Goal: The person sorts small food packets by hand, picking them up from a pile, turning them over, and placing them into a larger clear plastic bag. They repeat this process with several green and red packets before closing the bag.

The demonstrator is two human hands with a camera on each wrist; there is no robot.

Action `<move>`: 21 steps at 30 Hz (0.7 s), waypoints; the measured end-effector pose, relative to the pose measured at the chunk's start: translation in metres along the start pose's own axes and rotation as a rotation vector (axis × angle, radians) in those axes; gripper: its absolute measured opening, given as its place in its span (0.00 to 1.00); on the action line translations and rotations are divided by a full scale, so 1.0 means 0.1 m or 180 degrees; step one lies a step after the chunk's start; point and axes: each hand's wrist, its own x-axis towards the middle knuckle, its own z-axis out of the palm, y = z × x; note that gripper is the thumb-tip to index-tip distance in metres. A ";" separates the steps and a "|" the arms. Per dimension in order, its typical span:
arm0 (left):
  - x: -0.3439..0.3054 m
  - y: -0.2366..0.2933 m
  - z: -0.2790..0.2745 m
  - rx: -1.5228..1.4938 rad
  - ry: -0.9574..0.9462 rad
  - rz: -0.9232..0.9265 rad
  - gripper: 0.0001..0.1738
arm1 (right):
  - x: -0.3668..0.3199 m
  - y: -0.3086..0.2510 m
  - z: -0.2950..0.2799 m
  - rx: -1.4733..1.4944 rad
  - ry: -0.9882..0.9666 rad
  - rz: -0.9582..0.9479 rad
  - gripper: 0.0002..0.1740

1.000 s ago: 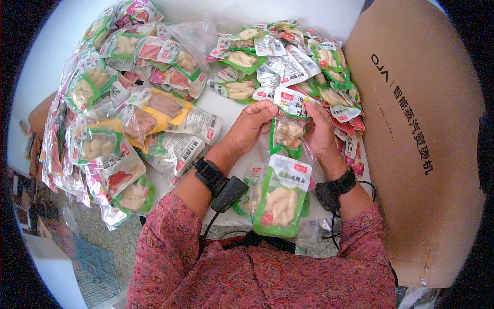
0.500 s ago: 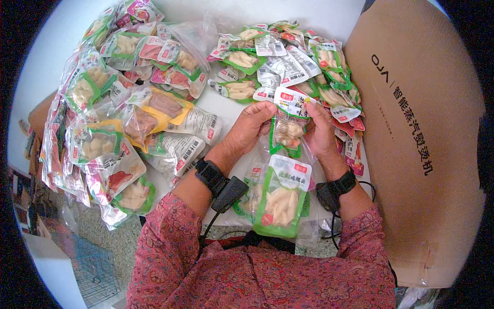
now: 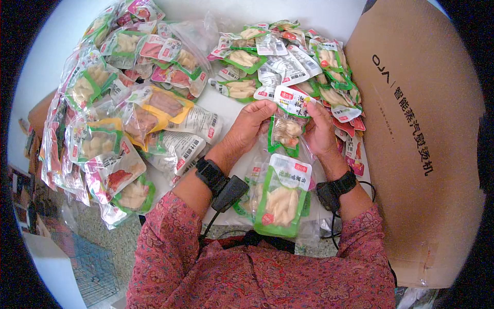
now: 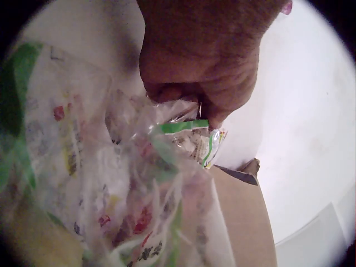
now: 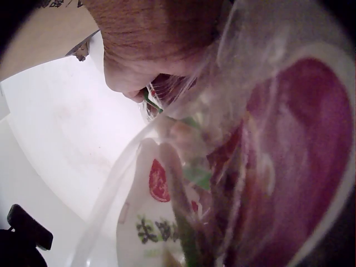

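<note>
A small green-edged food packet (image 3: 287, 131) with a white printed top is held upright between both hands in the head view. My left hand (image 3: 253, 123) pinches its left edge with thumb and fingers, and my right hand (image 3: 321, 129) grips the right edge. Clear plastic hangs around the packet and under the right hand. Just below lies a larger green-edged packet (image 3: 279, 203) of pale pieces, on a clear bag with other packets. In the left wrist view the left hand (image 4: 200, 61) holds crinkled clear film beside the packet; in the right wrist view the right hand (image 5: 156, 44) has curled fingers.
A large clear bag of mixed packets (image 3: 105, 149) fills the left side. Loose packets (image 3: 288, 67) are piled at the back of the white table (image 3: 226, 110). On the right stands a tall cardboard box (image 3: 411, 206). Black cables (image 3: 333, 226) hang from the wrist straps.
</note>
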 end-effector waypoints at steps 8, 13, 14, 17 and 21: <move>-0.01 0.03 0.03 0.0012 0.0041 0.0024 0.10 | -0.01 -0.01 0.02 -0.0043 0.0077 0.0015 0.17; -0.01 0.03 0.07 0.1376 0.0258 0.0224 0.12 | 0.07 0.02 -0.21 -0.0521 0.0437 -0.0070 0.18; -0.01 0.01 0.06 0.1373 0.0262 0.0211 0.12 | 0.08 0.03 -0.28 -0.0826 0.0658 -0.0108 0.18; -0.01 -0.02 0.00 0.2917 0.0035 0.1266 0.13 | 0.08 -0.09 -0.24 -0.0918 0.1035 -0.0510 0.18; -0.03 0.11 0.01 0.3163 -0.0364 0.0608 0.11 | 0.15 -0.09 -0.30 -0.1301 0.1025 -0.1172 0.16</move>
